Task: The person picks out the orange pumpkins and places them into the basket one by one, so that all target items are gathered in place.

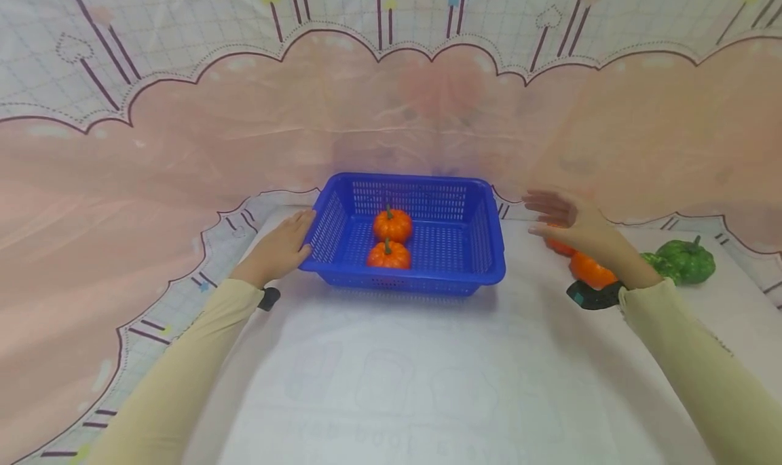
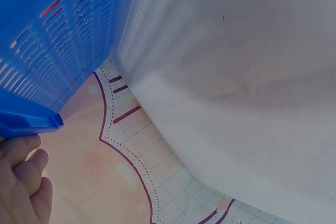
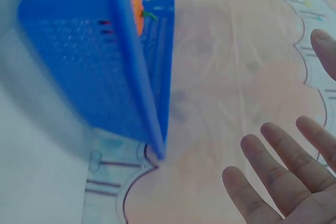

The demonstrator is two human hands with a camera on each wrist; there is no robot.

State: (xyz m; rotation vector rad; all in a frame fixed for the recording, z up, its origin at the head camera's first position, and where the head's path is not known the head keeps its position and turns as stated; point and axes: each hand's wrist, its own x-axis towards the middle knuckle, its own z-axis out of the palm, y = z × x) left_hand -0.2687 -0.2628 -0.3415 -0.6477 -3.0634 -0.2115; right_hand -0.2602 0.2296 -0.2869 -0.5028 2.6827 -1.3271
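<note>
A blue plastic basket [image 1: 403, 283] with slotted walls stands in the middle of the head view. Inside it are two small orange pumpkins [image 1: 393, 225], one in front of the other, with green stems. At the basket's left rim is my left hand [image 1: 277, 248], its fingers touching or very near the edge; in the left wrist view its fingertips [image 2: 23, 148] lie just by the rim. My right hand [image 1: 580, 231] is spread to the right of the basket, apart from it and holding nothing. It hovers above more orange pumpkins [image 1: 591, 271], which it partly hides.
Farther right on the white table [image 1: 427, 370] lie green pumpkins [image 1: 687, 260], partly behind the right forearm. A pink and white patterned cloth [image 1: 244, 132] rises behind the basket and runs along the table's left side.
</note>
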